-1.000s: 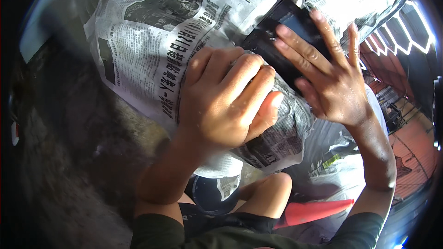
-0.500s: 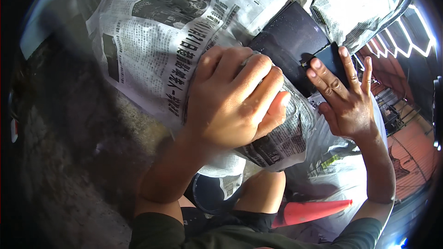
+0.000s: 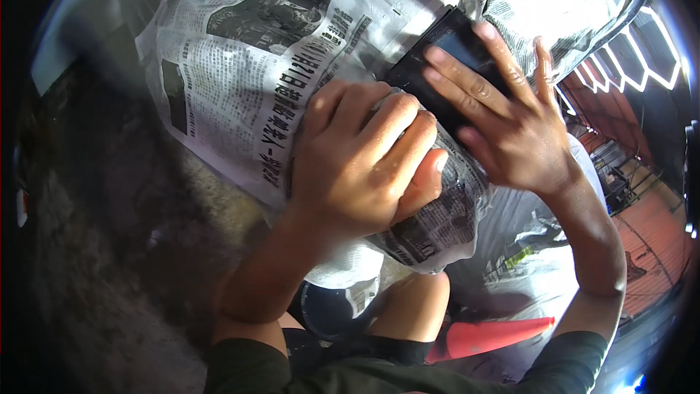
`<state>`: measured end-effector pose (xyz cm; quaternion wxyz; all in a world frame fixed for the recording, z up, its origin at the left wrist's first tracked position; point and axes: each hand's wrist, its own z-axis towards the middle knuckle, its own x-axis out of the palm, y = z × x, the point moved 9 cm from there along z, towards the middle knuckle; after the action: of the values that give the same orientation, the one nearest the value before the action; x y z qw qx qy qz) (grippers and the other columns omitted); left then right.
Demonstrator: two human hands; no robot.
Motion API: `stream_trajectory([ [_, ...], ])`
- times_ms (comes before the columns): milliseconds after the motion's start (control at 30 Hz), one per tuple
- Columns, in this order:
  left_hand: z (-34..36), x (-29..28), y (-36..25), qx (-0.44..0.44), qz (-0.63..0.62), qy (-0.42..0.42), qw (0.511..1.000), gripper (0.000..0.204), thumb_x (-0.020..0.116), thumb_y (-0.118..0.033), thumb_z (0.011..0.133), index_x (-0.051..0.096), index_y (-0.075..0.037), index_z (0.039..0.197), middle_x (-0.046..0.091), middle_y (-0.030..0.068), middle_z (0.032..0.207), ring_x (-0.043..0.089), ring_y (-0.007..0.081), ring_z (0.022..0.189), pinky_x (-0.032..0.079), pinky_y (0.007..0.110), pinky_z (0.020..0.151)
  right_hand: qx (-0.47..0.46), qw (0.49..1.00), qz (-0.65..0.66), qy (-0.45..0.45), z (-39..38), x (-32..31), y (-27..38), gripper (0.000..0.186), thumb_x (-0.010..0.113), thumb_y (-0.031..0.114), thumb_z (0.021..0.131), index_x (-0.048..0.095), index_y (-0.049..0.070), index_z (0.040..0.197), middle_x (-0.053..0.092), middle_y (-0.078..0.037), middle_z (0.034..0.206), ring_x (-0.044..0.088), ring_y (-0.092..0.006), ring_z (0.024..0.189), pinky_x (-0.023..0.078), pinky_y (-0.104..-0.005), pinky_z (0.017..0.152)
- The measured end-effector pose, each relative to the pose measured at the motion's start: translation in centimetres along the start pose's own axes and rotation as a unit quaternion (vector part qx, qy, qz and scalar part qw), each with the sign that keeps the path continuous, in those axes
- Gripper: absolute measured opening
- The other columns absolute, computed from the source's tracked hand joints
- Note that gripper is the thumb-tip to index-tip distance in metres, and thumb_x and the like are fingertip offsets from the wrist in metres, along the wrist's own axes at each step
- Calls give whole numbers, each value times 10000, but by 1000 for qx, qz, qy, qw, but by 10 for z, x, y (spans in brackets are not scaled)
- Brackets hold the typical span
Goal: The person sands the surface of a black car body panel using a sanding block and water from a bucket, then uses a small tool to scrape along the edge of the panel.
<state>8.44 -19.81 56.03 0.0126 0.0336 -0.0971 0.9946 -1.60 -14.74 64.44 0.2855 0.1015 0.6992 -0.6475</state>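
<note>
Newspaper surrounds a black panel, likely for protection, the left hand curled beside it, grip hidden, the right hand spread over it, seemingly for steadying.

Past the newspaper's left edge, open room lies above the floor; between the left grip and right grip runs only a narrow gap, the black slab just beyond; farther out, a crumpled newspaper bundle blocks passage; lower right, white plastic and a red cone obstruct.
</note>
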Motion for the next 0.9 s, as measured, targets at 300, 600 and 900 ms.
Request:
stream_trajectory([
  [300, 1, 0, -1, -18, 14, 40, 999, 263, 697, -291, 889, 760, -54, 986, 704, 69, 1025, 679, 279, 954, 465, 428, 928, 40, 998, -51, 28, -37, 10, -11, 787, 744, 280, 841, 484, 299, 1584, 361, 107, 1694, 243, -312, 1602, 153, -744, 1217],
  [600, 4, -4, 1, -9, 14, 22, 1000, 256, 698, -294, 888, 758, -57, 965, 714, 74, 1030, 688, 271, 955, 467, 428, 922, 57, 997, -51, 32, -55, 23, -17, 792, 725, 249, 835, 484, 294, 1588, 376, 102, 1690, 259, -322, 1597, 123, -745, 1215],
  [900, -1, 0, 8, 6, 3, 3, 1000, 269, 703, -303, 899, 761, -50, 968, 716, 74, 1019, 683, 271, 930, 488, 420, 891, 64, 996, -46, 32, -46, 21, -20, 856, 764, 278, 803, 456, 314, 1601, 353, 104, 1701, 251, -297, 1602, 155, -728, 1210],
])
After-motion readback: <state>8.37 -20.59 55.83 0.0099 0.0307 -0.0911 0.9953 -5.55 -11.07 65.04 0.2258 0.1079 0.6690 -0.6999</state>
